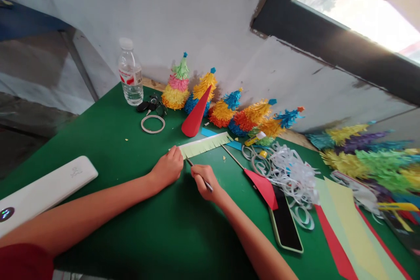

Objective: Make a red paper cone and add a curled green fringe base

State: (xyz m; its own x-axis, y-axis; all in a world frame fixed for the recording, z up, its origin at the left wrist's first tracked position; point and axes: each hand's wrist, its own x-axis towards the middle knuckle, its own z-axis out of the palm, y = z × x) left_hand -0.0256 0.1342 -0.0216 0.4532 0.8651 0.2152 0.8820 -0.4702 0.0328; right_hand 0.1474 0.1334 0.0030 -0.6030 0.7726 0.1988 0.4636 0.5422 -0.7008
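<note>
A pale green paper strip [205,146] with a fringed lower edge and a white upper edge lies on the green table. My left hand [169,167] is closed on the strip's left end. My right hand [206,182] grips a thin dark stick-like tool [190,162], whose tip is at the strip's lower edge near my left fingers. Behind the strip stands a plain red paper cone [197,114]. Close to the strip's right end is a thin stick [235,157], reaching to a red paper piece [262,186].
Fringed paper cones [225,107] line the wall. A water bottle [131,76], keys and a tape ring [152,124] stand at the back left, a white power bank [49,190] at the left. Rightward are curled white strips [288,170], a phone [287,223] and coloured paper sheets [352,223].
</note>
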